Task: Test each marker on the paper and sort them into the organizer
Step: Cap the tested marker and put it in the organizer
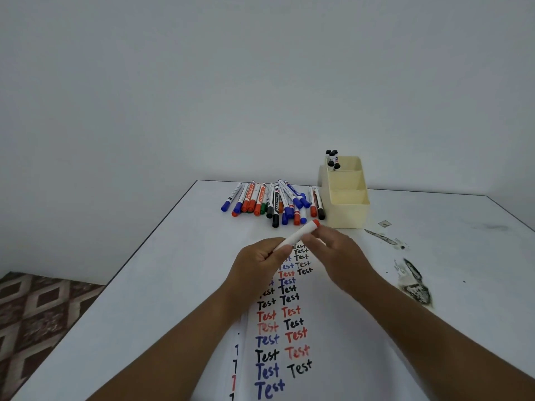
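A white marker with a red end (298,234) is held above the paper (324,328), tilted up to the right. My left hand (257,263) grips its lower end. My right hand (340,254) pinches its upper part just below the red end. The paper carries columns of the word "Test" in black, red and blue. A heap of several blue, red, black and green markers (275,202) lies at the far side of the table. The cream organizer (347,209) stands to the right of the heap, with black markers (333,159) upright in its rear compartment.
The white table (173,270) has black ink smears (414,285) on its right side. The table's left edge drops to a patterned carpet (34,314). A plain wall stands behind the table.
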Demonstrator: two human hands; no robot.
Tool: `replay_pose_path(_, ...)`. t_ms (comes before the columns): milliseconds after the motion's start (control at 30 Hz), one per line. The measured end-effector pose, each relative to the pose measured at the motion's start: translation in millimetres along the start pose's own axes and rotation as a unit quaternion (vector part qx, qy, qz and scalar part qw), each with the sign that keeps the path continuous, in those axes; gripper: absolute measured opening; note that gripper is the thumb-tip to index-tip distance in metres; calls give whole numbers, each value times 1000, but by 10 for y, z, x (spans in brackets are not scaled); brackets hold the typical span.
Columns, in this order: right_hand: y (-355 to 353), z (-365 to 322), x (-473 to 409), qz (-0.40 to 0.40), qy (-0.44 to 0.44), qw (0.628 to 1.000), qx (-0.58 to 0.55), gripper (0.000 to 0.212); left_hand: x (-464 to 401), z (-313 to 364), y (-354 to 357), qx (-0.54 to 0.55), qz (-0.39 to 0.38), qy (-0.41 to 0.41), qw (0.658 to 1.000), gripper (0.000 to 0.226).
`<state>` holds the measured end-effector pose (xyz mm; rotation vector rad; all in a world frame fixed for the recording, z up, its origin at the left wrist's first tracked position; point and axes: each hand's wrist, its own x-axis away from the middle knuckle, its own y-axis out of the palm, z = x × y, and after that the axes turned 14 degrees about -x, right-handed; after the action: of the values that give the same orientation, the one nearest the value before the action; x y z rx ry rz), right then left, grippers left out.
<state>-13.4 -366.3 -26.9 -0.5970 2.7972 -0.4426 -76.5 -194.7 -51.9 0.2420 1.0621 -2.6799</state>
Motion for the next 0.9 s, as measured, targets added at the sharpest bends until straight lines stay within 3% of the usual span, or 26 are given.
replay_pose_path(100, 162, -131, -8, 37, 75, 978, -189, 19, 0, -1, -8, 23, 14, -1, 1000, 13)
replay_pose_path(200, 272, -99, -12, 70, 107, 958, -257, 18, -19, -16, 6, 20, 21, 3, 1000, 12)
replay_pose_path(467, 277, -142, -12, 102, 53, 954, -276, 17, -55, -32, -5, 30, 33, 6, 999, 17)
replay_pose_path(700, 199, -197, -60, 120, 17, 946, -299, 19, 11, 11, -27, 21, 6, -3, 1000, 50)
replay_pose_path(800, 46, -198, -100, 126, -64, 967, -210, 15, -10, -23, -18, 25, 18, -38, 999, 32)
replay_pose_path(900, -135, -163, -159, 74, -199, 976, 39, 13, -49, -55, -1, 17, 38, -41, 998, 21)
